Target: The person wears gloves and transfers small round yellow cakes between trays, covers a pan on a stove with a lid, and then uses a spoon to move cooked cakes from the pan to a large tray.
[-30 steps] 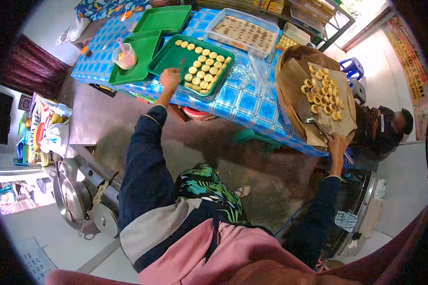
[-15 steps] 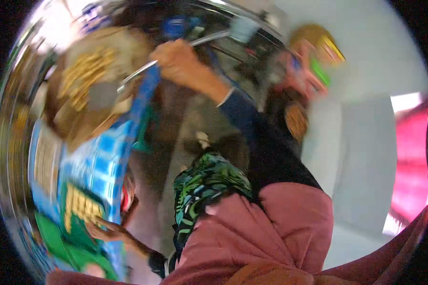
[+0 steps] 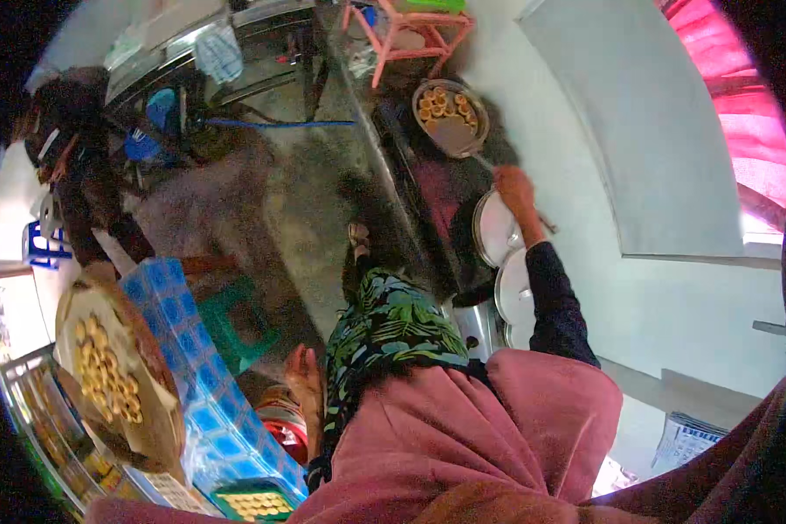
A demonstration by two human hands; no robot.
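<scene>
My right hand (image 3: 515, 192) is closed round the handle of a long metal skimmer (image 3: 452, 137). Its round flat head rests at the near edge of a wide frying pan (image 3: 483, 122) on the right. Several small golden round pieces of dough (image 3: 441, 102) with hollowed middles lie in the pan. Low at my left side hangs my left hand (image 3: 304, 382), holding nothing, its fingers loosely apart. More golden pieces (image 3: 105, 375) are heaped on a paper-lined round tray (image 3: 162, 384) at the left. A green tray (image 3: 227, 499) holds rows of pale pieces near the lower edge.
Pale round lids (image 3: 498, 229) stand beside the pan along the wall. A pink rack (image 3: 424, 52) is behind it. The left table wears a blue checked cloth (image 3: 192, 327); a green stool (image 3: 231, 323) is beside it. Another person (image 3: 79, 166) in dark clothes is at the far left.
My right hand has swung the skimmer from the paper-lined tray on the left to the pan on the right. My left hand has left the green tray and dropped beside me.
</scene>
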